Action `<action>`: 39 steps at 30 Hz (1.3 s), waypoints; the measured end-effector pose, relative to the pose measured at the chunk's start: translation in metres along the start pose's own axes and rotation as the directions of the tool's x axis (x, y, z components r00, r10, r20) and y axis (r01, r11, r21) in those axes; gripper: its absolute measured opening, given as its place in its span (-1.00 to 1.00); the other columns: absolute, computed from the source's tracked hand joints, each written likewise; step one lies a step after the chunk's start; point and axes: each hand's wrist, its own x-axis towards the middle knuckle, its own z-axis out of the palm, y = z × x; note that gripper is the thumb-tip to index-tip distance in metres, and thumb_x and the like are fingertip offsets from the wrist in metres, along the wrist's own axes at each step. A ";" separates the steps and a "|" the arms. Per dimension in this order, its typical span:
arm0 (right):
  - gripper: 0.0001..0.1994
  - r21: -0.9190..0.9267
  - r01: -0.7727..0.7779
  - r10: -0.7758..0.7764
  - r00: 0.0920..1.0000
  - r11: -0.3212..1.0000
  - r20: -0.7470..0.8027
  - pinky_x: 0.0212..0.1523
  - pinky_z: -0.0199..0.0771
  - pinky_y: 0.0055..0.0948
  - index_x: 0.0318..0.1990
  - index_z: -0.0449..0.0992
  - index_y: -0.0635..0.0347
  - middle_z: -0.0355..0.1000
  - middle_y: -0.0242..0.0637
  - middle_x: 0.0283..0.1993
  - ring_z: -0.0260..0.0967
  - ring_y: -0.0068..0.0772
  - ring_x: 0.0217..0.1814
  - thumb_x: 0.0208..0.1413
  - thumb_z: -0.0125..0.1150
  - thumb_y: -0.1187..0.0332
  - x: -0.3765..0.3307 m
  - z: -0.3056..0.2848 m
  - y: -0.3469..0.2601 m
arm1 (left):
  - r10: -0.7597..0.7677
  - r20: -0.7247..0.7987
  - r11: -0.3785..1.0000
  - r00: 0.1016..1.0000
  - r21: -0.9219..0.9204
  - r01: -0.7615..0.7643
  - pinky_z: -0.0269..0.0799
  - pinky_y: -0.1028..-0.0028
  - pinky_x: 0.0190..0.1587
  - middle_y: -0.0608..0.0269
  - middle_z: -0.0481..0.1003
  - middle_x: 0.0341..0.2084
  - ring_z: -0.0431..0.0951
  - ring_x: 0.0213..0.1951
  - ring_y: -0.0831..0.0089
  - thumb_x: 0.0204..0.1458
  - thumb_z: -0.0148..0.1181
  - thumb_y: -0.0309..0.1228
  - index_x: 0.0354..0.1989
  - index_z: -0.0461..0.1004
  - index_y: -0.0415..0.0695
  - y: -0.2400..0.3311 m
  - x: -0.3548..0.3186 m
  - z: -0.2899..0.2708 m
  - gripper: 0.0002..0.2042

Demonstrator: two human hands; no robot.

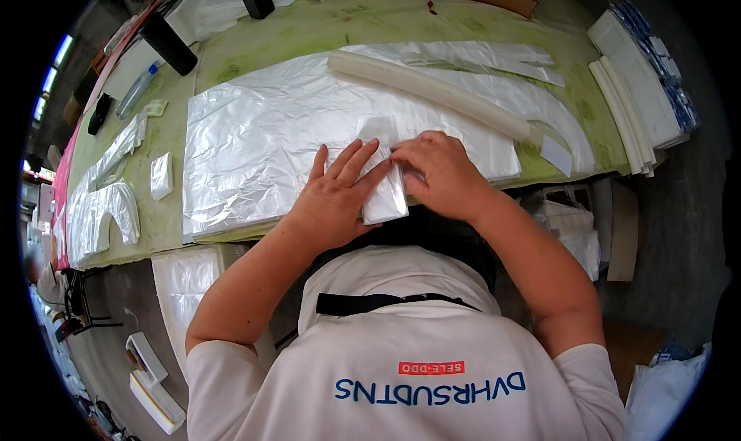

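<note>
A narrow folded piece of clear plastic film (384,200) lies near the front edge of the table, on top of a broad stack of shiny clear plastic sheets (239,140). My left hand (332,194) rests flat with its fingers spread, the fingertips on the film and the stack. On the other side, my right hand (448,175) is closed, its thumb and forefinger pinched at the right edge of the folded film. What lies between those fingertips is partly hidden. Beyond my hands, a long whitish tube (428,94) lies slantwise across the sheets.
A small folded plastic packet (161,176) and cut plastic pieces (108,202) lie at left on the green table cover (166,233). Past them are a water bottle (137,90) and a black cylinder (168,46). White rolls (621,117) and stacked packs (641,70) stand far right.
</note>
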 end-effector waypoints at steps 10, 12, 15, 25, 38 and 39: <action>-0.68 0.039 0.028 -0.029 0.999 0.999 0.043 0.16 0.32 -0.13 -0.16 0.59 0.07 0.58 -0.39 0.00 0.39 -0.07 0.05 -0.14 0.23 0.58 -0.001 -0.002 0.000 | -0.016 -0.092 0.997 0.996 -0.082 0.008 -0.06 -0.10 0.48 0.17 0.30 0.30 0.16 0.45 0.12 -0.16 0.32 -0.50 0.35 0.35 0.08 -0.002 -0.002 0.004 -0.25; -0.70 0.006 0.038 -0.038 0.999 0.999 0.034 0.16 0.31 -0.14 -0.18 0.58 0.06 0.58 -0.38 -0.02 0.39 -0.09 0.04 -0.15 0.26 0.57 -0.004 -0.005 0.000 | -0.068 -0.200 0.975 0.977 -0.222 0.022 0.04 -0.01 0.45 0.18 0.43 0.19 0.29 0.36 0.10 -0.15 0.29 -0.52 0.22 0.46 0.02 -0.007 0.002 0.009 -0.38; -0.73 0.025 0.067 -0.068 0.996 0.997 0.051 0.15 0.31 -0.15 -0.21 0.56 0.05 0.58 -0.39 -0.04 0.41 -0.12 0.04 -0.14 0.30 0.53 -0.002 -0.011 -0.002 | -0.112 -0.285 0.944 0.952 -0.329 0.013 0.21 0.10 0.35 0.19 0.57 0.03 0.44 0.21 0.08 -0.09 0.26 -0.53 -0.02 0.58 -0.09 -0.013 0.005 0.010 -0.63; -0.82 -0.053 -0.160 0.158 0.987 0.986 -0.042 -0.14 0.36 -0.07 -0.46 0.57 0.17 0.50 -0.20 -0.29 0.39 -0.02 -0.17 0.04 0.32 0.27 0.008 0.010 0.005 | -0.293 -0.395 0.926 0.871 -0.344 0.155 0.34 0.16 0.08 0.21 0.61 -0.17 0.54 -0.04 0.14 0.13 0.25 -0.33 -0.34 0.67 -0.13 -0.011 0.018 0.019 -0.85; -0.82 -0.224 -0.298 0.298 0.954 0.928 -0.035 -0.06 0.38 0.00 -0.37 0.57 0.19 0.50 -0.17 -0.23 0.42 -0.01 -0.12 0.12 0.20 0.27 0.014 0.016 -0.006 | -0.178 -0.383 0.983 0.906 -0.102 0.150 0.14 -0.08 0.28 0.04 0.35 0.25 0.29 0.29 -0.04 0.17 0.23 -0.11 0.22 0.41 -0.06 0.000 0.029 0.013 -0.50; -0.83 -0.220 -0.308 0.309 0.951 0.925 -0.034 -0.06 0.38 0.01 -0.34 0.57 0.19 0.51 -0.17 -0.22 0.42 -0.01 -0.11 0.12 0.20 0.27 0.015 0.015 -0.006 | -0.156 -0.316 0.988 0.936 -0.030 0.154 0.05 -0.14 0.34 0.02 0.26 0.33 0.20 0.37 -0.06 0.19 0.20 -0.06 0.30 0.35 -0.05 0.006 0.031 0.014 -0.44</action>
